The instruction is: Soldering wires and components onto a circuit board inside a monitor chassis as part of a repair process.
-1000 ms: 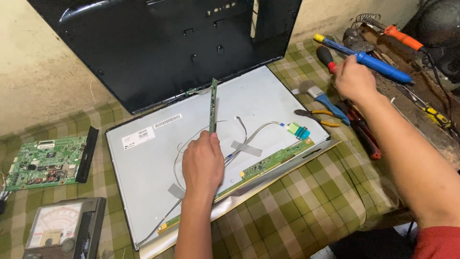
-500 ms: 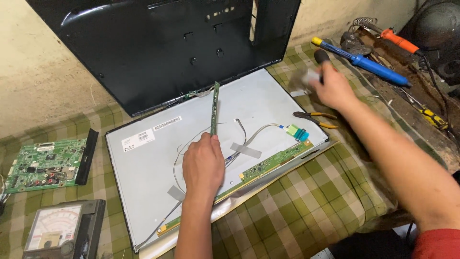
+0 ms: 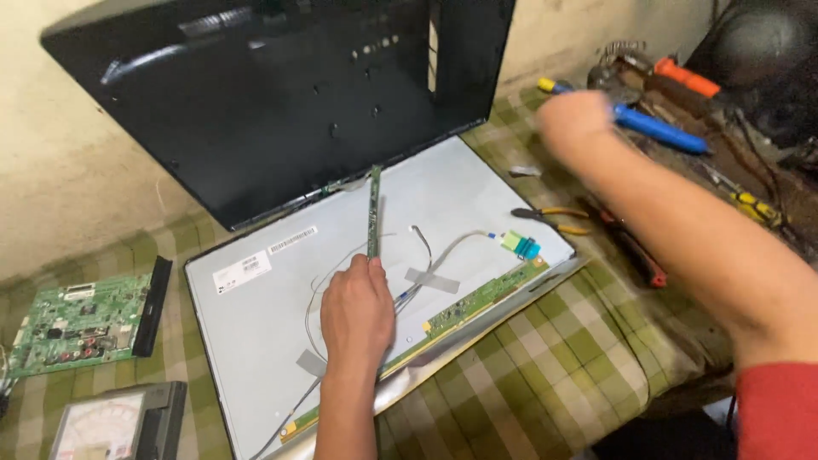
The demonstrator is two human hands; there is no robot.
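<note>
A: State the position of the left hand (image 3: 356, 300)

B: It rests on the flat grey metal back of the display panel (image 3: 256, 341), near the panel's middle. The fingers are curled closed around the lower end of a narrow green circuit strip (image 3: 373, 211), which stands nearly upright, tilted slightly away from the person. Thin white wires (image 3: 443, 251) run beside the hand, held under strips of grey tape (image 3: 431, 280)

A: And the right hand (image 3: 578, 121)?

B: It is blurred, raised above the far right corner of the table, just beside a long blue-handled tool (image 3: 656, 129). Whether it is open or closed cannot be told, nor whether it grips anything

A: Describe the edges and free room

B: The panel's near edge carries a long green driver board (image 3: 477, 298) and overhangs the front edge of the table. Its far edge meets a black plastic rear cover (image 3: 256, 102) leaning against the wall. Open panel surface lies to the left of the left hand. To the right, yellow-handled pliers (image 3: 554, 220) lie just off the panel's corner

A: Surface and surroundings?

B: A green-checked cloth (image 3: 554, 366) covers the table. A green main circuit board (image 3: 72, 322) lies at the left edge; an analogue meter (image 3: 119, 422) sits near the front left corner. A plain beige wall (image 3: 68, 204) stands behind
</note>
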